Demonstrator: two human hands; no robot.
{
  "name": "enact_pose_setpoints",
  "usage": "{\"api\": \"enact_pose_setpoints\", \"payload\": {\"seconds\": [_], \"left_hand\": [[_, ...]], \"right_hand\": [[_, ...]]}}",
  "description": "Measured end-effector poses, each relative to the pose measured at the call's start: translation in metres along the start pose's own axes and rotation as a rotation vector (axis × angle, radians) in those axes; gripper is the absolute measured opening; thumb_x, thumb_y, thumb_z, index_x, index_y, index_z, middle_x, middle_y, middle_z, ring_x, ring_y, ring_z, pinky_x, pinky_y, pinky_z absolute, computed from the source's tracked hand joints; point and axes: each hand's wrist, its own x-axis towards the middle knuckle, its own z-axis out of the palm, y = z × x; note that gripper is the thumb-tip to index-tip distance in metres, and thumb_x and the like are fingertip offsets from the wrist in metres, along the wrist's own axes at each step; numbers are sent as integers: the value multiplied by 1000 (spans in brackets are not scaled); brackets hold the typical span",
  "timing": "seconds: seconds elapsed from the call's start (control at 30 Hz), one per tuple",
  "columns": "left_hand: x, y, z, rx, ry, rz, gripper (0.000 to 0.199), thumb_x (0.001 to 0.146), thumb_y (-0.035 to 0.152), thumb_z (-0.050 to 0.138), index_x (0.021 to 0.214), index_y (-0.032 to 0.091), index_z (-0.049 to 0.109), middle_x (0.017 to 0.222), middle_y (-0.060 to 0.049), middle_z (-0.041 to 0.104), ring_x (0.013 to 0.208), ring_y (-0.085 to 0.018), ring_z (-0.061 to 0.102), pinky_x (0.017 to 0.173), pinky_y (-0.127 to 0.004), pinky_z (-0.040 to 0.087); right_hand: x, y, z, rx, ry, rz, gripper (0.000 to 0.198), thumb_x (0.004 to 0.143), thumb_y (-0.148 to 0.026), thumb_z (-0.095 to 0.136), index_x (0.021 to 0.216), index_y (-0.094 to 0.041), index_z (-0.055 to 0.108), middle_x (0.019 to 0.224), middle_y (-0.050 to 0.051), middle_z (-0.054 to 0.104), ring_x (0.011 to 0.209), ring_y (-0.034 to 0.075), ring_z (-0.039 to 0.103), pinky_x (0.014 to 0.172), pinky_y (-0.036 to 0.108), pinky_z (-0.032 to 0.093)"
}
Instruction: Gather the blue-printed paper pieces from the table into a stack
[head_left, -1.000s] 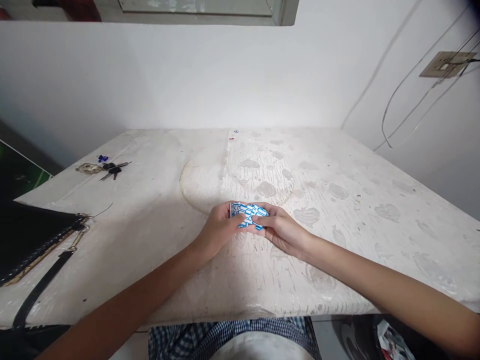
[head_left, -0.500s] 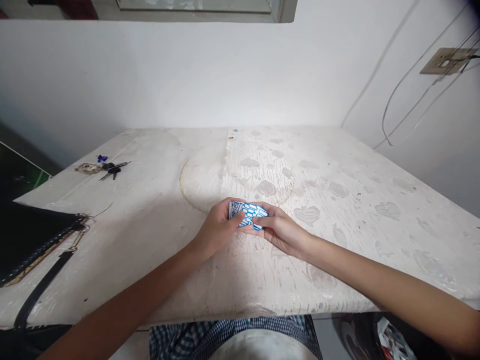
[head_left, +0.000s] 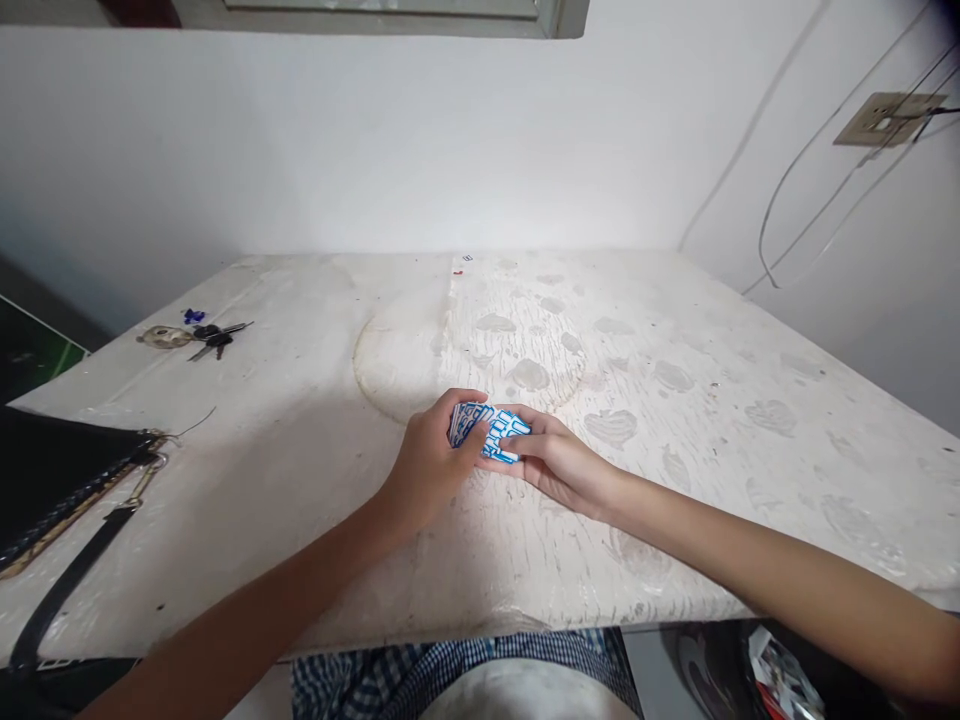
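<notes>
Small blue-and-white cards (head_left: 504,427) overlap in a loose bunch, held between both hands over the middle of the table. My left hand (head_left: 441,440) is closed around their left end, thumb lying across the front. At the right end my right hand (head_left: 553,452) grips them, with its thumb on top and the other fingers underneath. My fingers and thumbs hide part of the bunch, and its exact print is too small to make out.
A plastic-covered white table (head_left: 300,560) reaches back to the wall. On the left lie keys (head_left: 214,338) with a fob, a small blue object (head_left: 193,316) and a black bag (head_left: 67,475) with a strap. Cables hang by a wall socket (head_left: 885,120).
My left hand has turned slightly, and the cards at its end now sit more slanted and fanned. My right hand keeps its grip. The whole view has shifted a little.
</notes>
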Motion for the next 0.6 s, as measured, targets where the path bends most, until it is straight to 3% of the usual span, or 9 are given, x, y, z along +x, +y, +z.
{"api": "enact_pose_setpoints", "payload": {"seconds": [0.23, 0.4, 0.5, 0.6], "left_hand": [[0, -2, 0, 61, 30, 68, 22, 77, 30, 60, 96, 21, 61, 80, 1, 66, 69, -15, 59, 59, -21, 41], [0, -2, 1, 28, -15, 26, 20, 83, 33, 53, 95, 20, 62, 64, 2, 62, 56, -12, 55, 50, -20, 39], [4, -1, -2, -161, -13, -47, 20, 83, 32, 52, 97, 19, 59, 69, 1, 64, 55, -12, 57, 46, -20, 38], [13, -2, -6, -487, 5, -202, 22, 80, 27, 55, 100, 17, 55, 78, -2, 66, 56, -12, 57, 45, -20, 41]], "right_hand": [[-2, 0, 0, -4, -17, 19, 29, 72, -4, 62, 98, -15, 57, 94, 4, 64, 90, 16, 63, 92, 37, 50], [-1, 2, -3, -38, -17, 30, 28, 72, -5, 62, 98, -14, 56, 87, 4, 65, 83, 16, 66, 91, 37, 50], [-1, 0, -4, -49, -21, 43, 30, 72, -4, 59, 100, -14, 54, 86, 4, 66, 79, 16, 67, 87, 34, 51], [-2, -5, -4, -64, 5, 62, 35, 71, -2, 55, 104, -12, 52, 84, 6, 65, 75, 17, 67, 77, 31, 55]]}}
